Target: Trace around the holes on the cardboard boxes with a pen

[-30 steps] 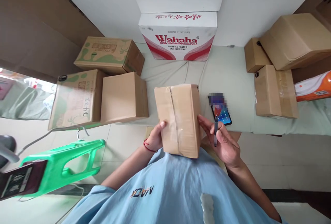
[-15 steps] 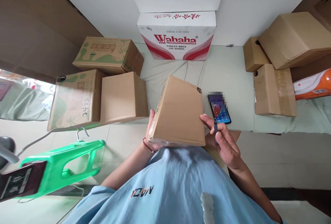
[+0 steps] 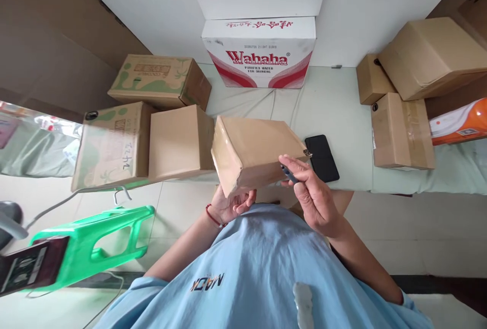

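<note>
A plain brown cardboard box (image 3: pixel 258 141) is tilted in the air in front of my body, with clear tape along its left end and a small dark mark at its right corner. My left hand (image 3: pixel 233 204) supports it from below, its fingers curled under the lower edge. A dark pen (image 3: pixel 289 174) is gripped in my right hand (image 3: pixel 312 189), whose fingertips touch the box's near right side. Just beyond that hand a black phone (image 3: pixel 322 157) lies on the pale green cloth, its screen dark.
Printed cartons (image 3: pixel 160 80) and a plain box (image 3: pixel 178 141) stand at the left. A white and red Wahaha carton (image 3: pixel 261 58) is against the wall. More brown boxes (image 3: pixel 399 131) and an orange-white package (image 3: pixel 460 123) sit at the right. A green stool (image 3: pixel 91 248) stands lower left.
The box has been turned and tipped, so its taped end now shows at the left. My left hand moved beneath it, my right hand shifted left with the pen, and the phone screen went dark.
</note>
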The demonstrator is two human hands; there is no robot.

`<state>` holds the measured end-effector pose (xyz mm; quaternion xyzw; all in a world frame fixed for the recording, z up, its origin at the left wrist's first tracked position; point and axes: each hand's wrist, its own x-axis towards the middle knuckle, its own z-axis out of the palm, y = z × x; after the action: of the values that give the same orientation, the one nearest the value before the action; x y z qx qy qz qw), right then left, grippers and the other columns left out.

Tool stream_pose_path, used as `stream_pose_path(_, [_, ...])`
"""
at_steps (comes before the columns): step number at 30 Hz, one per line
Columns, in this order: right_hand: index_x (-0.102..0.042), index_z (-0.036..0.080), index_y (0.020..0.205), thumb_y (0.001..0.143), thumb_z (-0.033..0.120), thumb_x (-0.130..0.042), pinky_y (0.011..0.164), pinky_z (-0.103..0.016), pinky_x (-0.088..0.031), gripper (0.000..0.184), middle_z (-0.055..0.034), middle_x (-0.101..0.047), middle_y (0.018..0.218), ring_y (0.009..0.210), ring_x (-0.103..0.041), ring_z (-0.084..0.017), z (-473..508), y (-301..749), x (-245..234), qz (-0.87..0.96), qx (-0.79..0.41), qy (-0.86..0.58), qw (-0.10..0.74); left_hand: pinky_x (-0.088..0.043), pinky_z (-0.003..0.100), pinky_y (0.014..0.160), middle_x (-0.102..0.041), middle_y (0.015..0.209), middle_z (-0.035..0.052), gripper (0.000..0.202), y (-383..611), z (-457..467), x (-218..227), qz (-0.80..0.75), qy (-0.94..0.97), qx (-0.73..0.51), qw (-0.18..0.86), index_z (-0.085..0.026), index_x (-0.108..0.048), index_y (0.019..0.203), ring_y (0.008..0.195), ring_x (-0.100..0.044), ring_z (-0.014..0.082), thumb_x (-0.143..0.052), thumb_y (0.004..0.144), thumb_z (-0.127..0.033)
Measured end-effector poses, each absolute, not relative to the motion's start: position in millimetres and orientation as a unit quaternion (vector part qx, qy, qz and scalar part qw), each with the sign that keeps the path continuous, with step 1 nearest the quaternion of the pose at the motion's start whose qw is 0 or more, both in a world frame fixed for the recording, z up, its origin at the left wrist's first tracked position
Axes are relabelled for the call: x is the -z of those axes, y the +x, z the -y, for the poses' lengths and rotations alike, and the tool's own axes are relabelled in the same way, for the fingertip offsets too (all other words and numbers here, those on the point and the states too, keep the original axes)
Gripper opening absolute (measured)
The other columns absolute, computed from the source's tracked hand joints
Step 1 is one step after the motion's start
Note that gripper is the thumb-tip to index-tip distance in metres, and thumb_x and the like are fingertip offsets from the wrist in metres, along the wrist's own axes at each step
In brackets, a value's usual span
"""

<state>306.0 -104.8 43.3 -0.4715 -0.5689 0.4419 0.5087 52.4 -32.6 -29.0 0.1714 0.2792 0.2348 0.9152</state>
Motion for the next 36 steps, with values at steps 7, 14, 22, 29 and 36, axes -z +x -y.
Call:
stream_pose_path(7, [-0.067, 0.029, 0.111, 0.112, 0.049, -0.056, 0.069, -0.032, -0.069, 0.023, -0.0076, -0.068, 0.153, 0.122, -0.075, -0.024, 96.7, 325.0, -43.0, 0.479, -0.399, -0.547, 0.559, -0.046, 0.023, 0.056, -0.066, 0.075, 0.0053, 0.067, 69.9, 37.1, -2.0, -0.331, 0.205, -0.289, 0.875, -0.016, -0.084, 0.107, 0.063, -0.056, 0.0137, -0.063, 0.096, -0.079])
stream_pose_path(14, [-0.06, 0.026, 0.098, 0.108, 0.056, -0.06, 0.052, -0.026, -0.051, 0.032, -0.0035, -0.08, 0.106, 0.065, -0.065, -0.012, 103.3, 330.9, -22.3, 0.339, -0.439, -0.54, 0.632, -0.047, 0.035, 0.101, -0.066, 0.105, 0.0061, 0.059, 78.4, 22.9, -4.8, -0.454, 0.45, -0.316, 0.701, -0.029, -0.087, 0.122, 0.101, -0.055, 0.0225, -0.072, 0.091, -0.077])
stream_pose_path(22, [-0.056, 0.026, 0.091, 0.102, 0.06, -0.065, 0.042, -0.027, -0.027, 0.037, -0.0035, -0.081, 0.101, 0.044, -0.037, -0.006, 111.2, 329.4, -6.9, 0.241, -0.418, -0.546, 0.685, -0.033, 0.05, 0.13, -0.079, 0.119, 0.0098, 0.04, 95.0, 50.4, 13.2, -0.362, 0.424, -0.31, 0.77, -0.027, -0.088, 0.092, 0.151, -0.046, 0.0382, -0.083, 0.087, -0.066])
stream_pose_path(29, [-0.056, 0.027, 0.091, 0.106, 0.058, -0.061, 0.041, -0.029, -0.022, 0.035, -0.003, -0.08, 0.118, 0.044, -0.031, -0.005, 116.6, 317.7, -6.1, 0.276, -0.45, -0.541, 0.655, -0.038, 0.05, 0.124, -0.077, 0.123, 0.0118, 0.044, 73.1, 40.9, -16.2, -0.38, 0.491, -0.363, 0.695, -0.022, -0.084, 0.101, 0.134, -0.061, 0.0396, -0.071, 0.097, -0.064])
stream_pose_path(36, [-0.055, 0.026, 0.089, 0.102, 0.054, -0.068, 0.041, -0.029, -0.015, 0.034, -0.0028, -0.082, 0.117, 0.04, -0.027, -0.003, 106.2, 324.5, -15.3, 0.234, -0.448, -0.523, 0.686, -0.007, 0.057, 0.14, -0.075, 0.145, 0.0126, 0.041, 65.3, 55.1, -55.4, -0.319, 0.663, -0.309, 0.602, -0.025, -0.074, 0.136, 0.156, -0.052, 0.0411, -0.075, 0.098, -0.042])
